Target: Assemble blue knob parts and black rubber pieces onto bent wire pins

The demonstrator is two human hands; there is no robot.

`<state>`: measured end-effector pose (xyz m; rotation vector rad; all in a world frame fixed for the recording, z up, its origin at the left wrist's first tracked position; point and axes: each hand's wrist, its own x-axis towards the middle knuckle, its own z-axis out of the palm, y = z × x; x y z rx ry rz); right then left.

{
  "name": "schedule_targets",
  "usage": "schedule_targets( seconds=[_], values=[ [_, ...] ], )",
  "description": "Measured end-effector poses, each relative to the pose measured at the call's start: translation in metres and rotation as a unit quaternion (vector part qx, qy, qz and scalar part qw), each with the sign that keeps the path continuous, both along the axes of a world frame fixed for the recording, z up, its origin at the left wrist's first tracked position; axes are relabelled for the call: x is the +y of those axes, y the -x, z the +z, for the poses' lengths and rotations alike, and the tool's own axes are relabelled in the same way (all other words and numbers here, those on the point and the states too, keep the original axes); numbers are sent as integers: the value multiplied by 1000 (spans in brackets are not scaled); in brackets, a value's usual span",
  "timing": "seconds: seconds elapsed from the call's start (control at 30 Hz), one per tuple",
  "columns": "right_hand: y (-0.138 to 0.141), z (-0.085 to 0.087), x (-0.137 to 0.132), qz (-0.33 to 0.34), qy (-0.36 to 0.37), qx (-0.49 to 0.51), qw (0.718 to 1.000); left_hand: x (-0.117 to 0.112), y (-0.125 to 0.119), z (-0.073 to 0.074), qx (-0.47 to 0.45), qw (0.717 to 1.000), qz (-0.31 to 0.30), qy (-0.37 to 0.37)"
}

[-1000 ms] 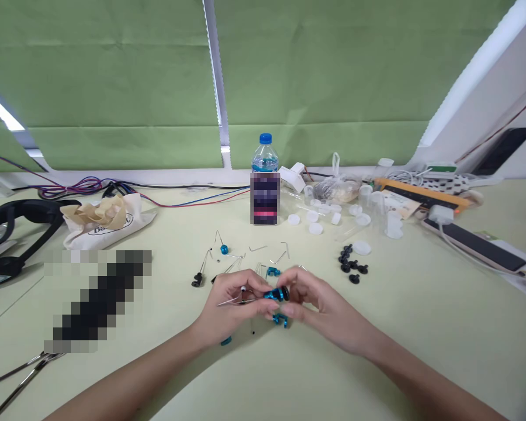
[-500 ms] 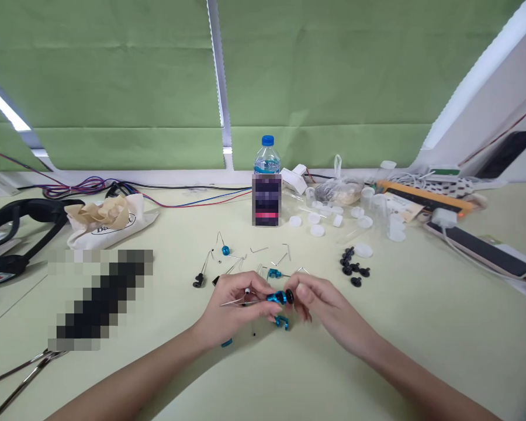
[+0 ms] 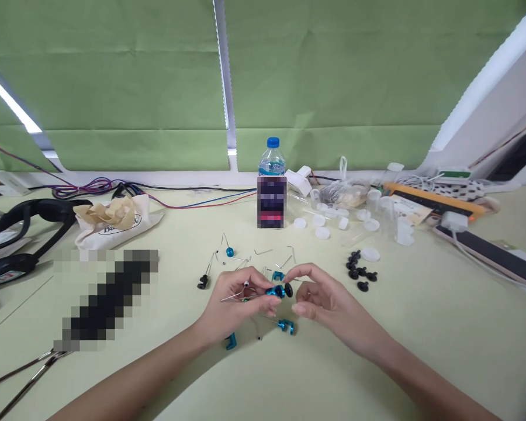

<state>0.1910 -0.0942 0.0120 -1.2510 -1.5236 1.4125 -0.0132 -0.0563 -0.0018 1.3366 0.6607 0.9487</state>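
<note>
My left hand pinches a thin metal pin that carries a blue bead and a black cap at its right end. My right hand hovers just right of that end. Its index finger arches over the cap and its thumb sits below, fingers apart and holding nothing. On the table under my hands lie a blue clip and another blue piece. Loose bent pins, a pin with a blue bead and a black-tipped pin lie just beyond.
Several black caps lie to the right, white lids and clear tubes behind them. A water bottle stands at the centre back. A cloth bag, a black headset and metal forceps lie to the left, a phone and cables to the right.
My right hand has let go of the black cap and opened, index finger lifted. The view has shifted slightly; the left hand keeps hold of the pin.
</note>
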Motion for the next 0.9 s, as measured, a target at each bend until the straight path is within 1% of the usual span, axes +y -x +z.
schedule_targets(
  seconds=[0.03, 0.17, 0.2, 0.33, 0.37, 0.47, 0.53, 0.63, 0.7, 0.77, 0.83, 0.9],
  values=[
    [0, 0, 0, 0, -2, 1, 1000, 0, 0, 0, 2, 1000, -3, -1],
    [3, 2, -1, 47, -10, 6, 999, -2, -1, 1, 12, 1000, -27, -5],
    [3, 2, -2, 48, -8, 4, 999, -1, -1, 1, 11, 1000, -26, -3],
    [1, 3, -1, -4, 21, 0, 1000, 0, 1, 1, 9, 1000, -7, 6],
    [0, 2, -1, -4, 22, 5, 1000, 0, 1, 1, 10, 1000, -8, 8],
    [1, 1, 0, 41, -3, 17, 999, -1, 0, 2, 11, 1000, -26, 8],
    [1, 1, -1, 52, -4, 17, 998, -1, -1, 2, 11, 1000, -23, 11],
    [1, 2, -1, 14, 30, 23, 999, -1, -1, 2, 12, 1000, -6, 13],
    [1, 2, -1, 7, 26, 32, 999, -1, -1, 3, 15, 1000, -10, 12],
    [0, 2, -1, 37, 10, 36, 999, -1, -1, 4, 17, 1000, -20, 12],
    [0, 1, -1, 70, 11, 38, 997, -2, -1, 5, 15, 999, -26, 15],
    [-1, 2, -1, 65, 34, 38, 997, -2, -1, 6, 11, 999, -23, 19]
  ],
)
